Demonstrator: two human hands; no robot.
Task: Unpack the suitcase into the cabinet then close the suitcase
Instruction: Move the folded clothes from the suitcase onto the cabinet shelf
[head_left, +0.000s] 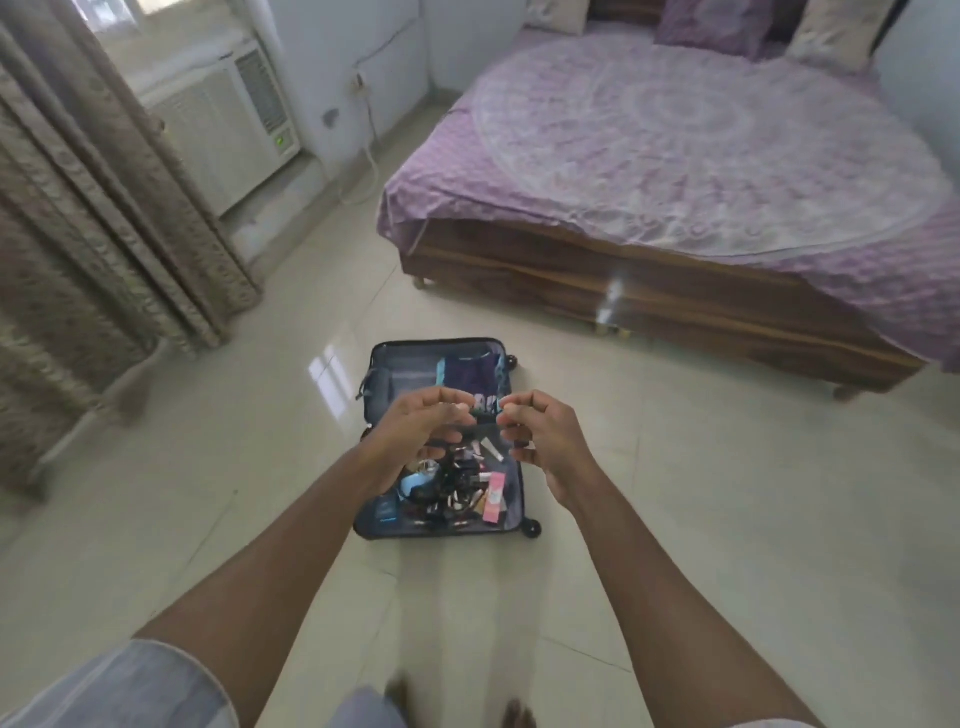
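We could not make out much inside the open suitcase (441, 441): our hands covered its middle, and the picture was soft with blur. In the near half lay a jumble of small things, probably toiletries and cosmetics, of which only a pink tube (494, 498), a white tube (491, 449) and a light blue item (413, 484) could be told apart. In the far half sat folded dark purple clothing (465, 371), partly hidden behind our fingers.

Our left hand (415, 436) was raised above the case with fingers loosely curled, holding nothing that we could see. Our right hand (543, 441) hung beside it, fingers likewise curled and not touching the left; whether it pinched anything small we could not tell. Both forearms reached in from the bottom edge, a pale blue sleeve (130, 686) cut off at the corner. Our feet at the bottom were only dark smears.

The suitcase lay flat on a glossy cream tiled floor (701, 519), one black wheel (532, 528) showing at its near right corner. No cabinet appeared in view. To the right stood a wooden bed (649, 306) under a purple patterned bedsheet (675, 145), pillows (711, 21) cut off at the top. To the left hung beige curtains (93, 208), and beyond them a white window air conditioner (228, 119) with a cord (371, 150) trailing down the wall.
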